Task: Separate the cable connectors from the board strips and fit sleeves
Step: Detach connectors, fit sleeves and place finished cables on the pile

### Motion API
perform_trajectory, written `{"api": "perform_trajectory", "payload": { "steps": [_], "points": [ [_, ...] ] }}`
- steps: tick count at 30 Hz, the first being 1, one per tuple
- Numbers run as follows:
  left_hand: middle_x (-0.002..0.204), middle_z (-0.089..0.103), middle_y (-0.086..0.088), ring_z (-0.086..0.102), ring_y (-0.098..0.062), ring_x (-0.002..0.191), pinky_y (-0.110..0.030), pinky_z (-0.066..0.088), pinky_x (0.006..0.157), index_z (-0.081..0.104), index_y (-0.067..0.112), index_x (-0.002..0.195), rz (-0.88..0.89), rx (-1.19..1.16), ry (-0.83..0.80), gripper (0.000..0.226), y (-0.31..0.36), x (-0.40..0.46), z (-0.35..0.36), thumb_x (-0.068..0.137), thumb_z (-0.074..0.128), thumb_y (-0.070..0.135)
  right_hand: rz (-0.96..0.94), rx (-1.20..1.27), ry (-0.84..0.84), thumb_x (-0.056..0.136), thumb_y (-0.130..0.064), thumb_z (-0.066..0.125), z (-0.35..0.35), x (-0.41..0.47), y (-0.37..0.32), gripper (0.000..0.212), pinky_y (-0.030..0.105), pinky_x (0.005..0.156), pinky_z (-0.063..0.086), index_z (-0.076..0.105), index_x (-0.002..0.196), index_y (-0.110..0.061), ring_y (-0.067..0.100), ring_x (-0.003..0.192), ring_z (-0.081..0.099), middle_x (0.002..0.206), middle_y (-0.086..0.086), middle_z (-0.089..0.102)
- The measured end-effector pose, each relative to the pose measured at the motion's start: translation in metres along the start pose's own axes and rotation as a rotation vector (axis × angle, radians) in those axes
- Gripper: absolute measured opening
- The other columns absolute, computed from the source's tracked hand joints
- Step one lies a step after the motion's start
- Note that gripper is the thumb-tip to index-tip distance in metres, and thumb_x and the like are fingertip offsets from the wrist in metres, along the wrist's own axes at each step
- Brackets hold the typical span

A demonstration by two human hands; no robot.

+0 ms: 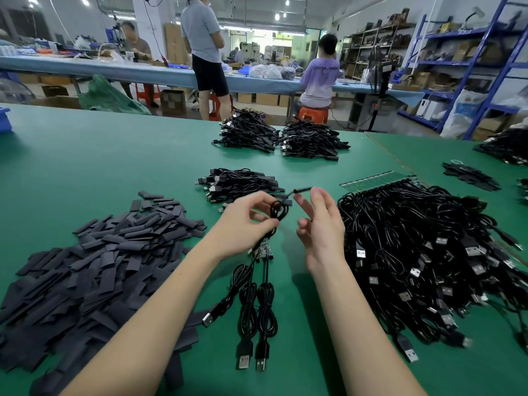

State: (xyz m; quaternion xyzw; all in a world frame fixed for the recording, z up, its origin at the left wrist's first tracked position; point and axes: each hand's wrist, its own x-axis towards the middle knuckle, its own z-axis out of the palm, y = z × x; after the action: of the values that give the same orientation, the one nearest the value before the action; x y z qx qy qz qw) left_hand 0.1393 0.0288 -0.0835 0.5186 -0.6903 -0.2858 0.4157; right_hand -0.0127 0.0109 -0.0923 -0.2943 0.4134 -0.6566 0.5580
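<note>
My left hand [245,224] pinches a coiled black cable [278,210] above the green table [114,167]. A small board strip piece [261,250] hangs below that hand, with three USB cables [257,304] trailing from it toward me. My right hand [320,224] is held beside the coil, fingers loosely spread, holding nothing. Just above its fingertips a black sleeved cable end [303,190] is in the air, blurred. A heap of flat black sleeves [100,258] lies to the left. At the right is a big tangle of cables [423,252] joined to a green board strip [377,181].
A stack of sleeved cables [240,185] lies just beyond my hands, and two more bundles [280,137] farther back. More sleeves [471,175] and cables [505,147] sit on the right-hand table. People work at a long bench [114,68] behind. Shelving [471,67] is at the right.
</note>
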Motion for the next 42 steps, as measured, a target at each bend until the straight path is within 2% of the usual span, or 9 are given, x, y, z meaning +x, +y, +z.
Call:
{"api": "perform_trajectory", "payload": {
  "steps": [3, 7, 15, 25, 31, 34, 37, 39, 42],
  "points": [
    [0.097, 0.066, 0.007, 0.067, -0.012, 0.084, -0.018, 0.055, 0.080, 0.064, 0.023, 0.113, 0.067, 0.113, 0.136, 0.028, 0.000, 0.015, -0.014, 0.089, 0.072, 0.011, 0.063, -0.109, -0.060, 0.103, -0.034, 0.059, -0.005, 0.002, 0.002, 0.019, 0.017, 0.045, 0.039, 0.059, 0.121, -0.027, 0.006, 0.046, 0.046, 0.096, -0.006, 0.080],
    [0.089, 0.067, 0.003, 0.067, -0.018, 0.078, -0.028, 0.054, 0.077, 0.058, 0.017, 0.106, 0.131, 0.349, 0.215, 0.026, 0.003, 0.064, -0.033, 0.087, 0.071, 0.005, 0.138, -0.274, -0.101, 0.102, -0.030, 0.061, -0.009, 0.002, 0.009, 0.016, 0.017, 0.049, 0.039, 0.065, 0.115, -0.021, 0.003, 0.046, 0.048, 0.090, -0.010, 0.079],
    [0.107, 0.067, -0.012, 0.062, -0.035, 0.098, -0.043, 0.053, 0.085, 0.063, 0.012, 0.103, 0.004, 0.820, 0.023, 0.016, -0.036, 0.117, -0.028, 0.090, 0.059, 0.005, 0.120, -0.479, -0.214, 0.098, -0.027, 0.066, -0.007, -0.004, 0.013, 0.011, 0.017, 0.051, 0.041, 0.072, 0.104, -0.020, 0.007, 0.055, 0.051, 0.087, -0.009, 0.079],
    [0.103, 0.067, 0.000, 0.061, -0.023, 0.102, -0.042, 0.052, 0.094, 0.068, 0.028, 0.096, -0.106, 0.549, 0.231, 0.007, -0.028, 0.054, -0.027, 0.090, 0.067, 0.028, 0.031, -0.699, -0.280, 0.097, -0.030, 0.066, -0.009, -0.001, 0.012, 0.008, 0.014, 0.051, 0.043, 0.071, 0.096, -0.024, 0.003, 0.052, 0.056, 0.082, -0.012, 0.078],
    [0.103, 0.073, 0.000, 0.067, -0.022, 0.093, -0.033, 0.055, 0.092, 0.072, 0.034, 0.094, -0.285, 0.486, 0.048, 0.015, -0.020, 0.008, -0.001, 0.093, 0.059, 0.027, -0.065, -1.320, -0.260, 0.085, -0.042, 0.068, -0.008, 0.004, 0.007, 0.011, 0.033, 0.088, 0.056, 0.072, 0.086, -0.031, 0.016, 0.095, 0.068, 0.094, -0.005, 0.077],
    [0.105, 0.069, -0.003, 0.063, -0.011, 0.076, -0.017, 0.047, 0.071, 0.072, 0.034, 0.098, -0.342, 0.426, -0.025, 0.013, -0.017, 0.008, 0.004, 0.093, 0.061, 0.028, 0.017, -1.233, -0.293, 0.085, -0.045, 0.073, -0.004, 0.002, 0.009, 0.014, 0.022, 0.073, 0.050, 0.073, 0.087, -0.031, 0.011, 0.096, 0.068, 0.095, -0.004, 0.078],
    [0.072, 0.064, 0.014, 0.054, 0.004, 0.056, -0.009, 0.035, 0.045, 0.074, 0.033, 0.090, -0.362, 0.247, -0.028, 0.009, -0.022, 0.008, -0.001, 0.090, 0.067, 0.027, 0.042, -1.011, -0.270, 0.086, -0.041, 0.078, -0.005, -0.001, 0.010, 0.014, 0.022, 0.065, 0.042, 0.076, 0.089, -0.028, 0.006, 0.084, 0.067, 0.081, -0.008, 0.078],
    [0.051, 0.057, 0.017, 0.048, 0.004, 0.042, -0.007, 0.032, 0.042, 0.075, 0.030, 0.086, -0.358, 0.118, -0.034, 0.011, -0.023, 0.005, -0.006, 0.089, 0.069, 0.020, 0.058, -0.910, -0.269, 0.086, -0.040, 0.079, -0.007, -0.003, 0.010, 0.015, 0.023, 0.065, 0.040, 0.078, 0.089, -0.025, 0.001, 0.070, 0.060, 0.074, -0.013, 0.076],
    [0.064, 0.066, 0.012, 0.050, 0.001, 0.049, -0.016, 0.039, 0.054, 0.076, 0.028, 0.085, -0.339, -0.022, -0.028, 0.008, -0.023, 0.005, -0.011, 0.087, 0.073, 0.021, 0.071, -0.847, -0.294, 0.086, -0.043, 0.079, -0.008, -0.005, 0.010, 0.019, 0.022, 0.065, 0.039, 0.081, 0.090, -0.025, -0.008, 0.059, 0.058, 0.071, -0.018, 0.074]
  ]
}}
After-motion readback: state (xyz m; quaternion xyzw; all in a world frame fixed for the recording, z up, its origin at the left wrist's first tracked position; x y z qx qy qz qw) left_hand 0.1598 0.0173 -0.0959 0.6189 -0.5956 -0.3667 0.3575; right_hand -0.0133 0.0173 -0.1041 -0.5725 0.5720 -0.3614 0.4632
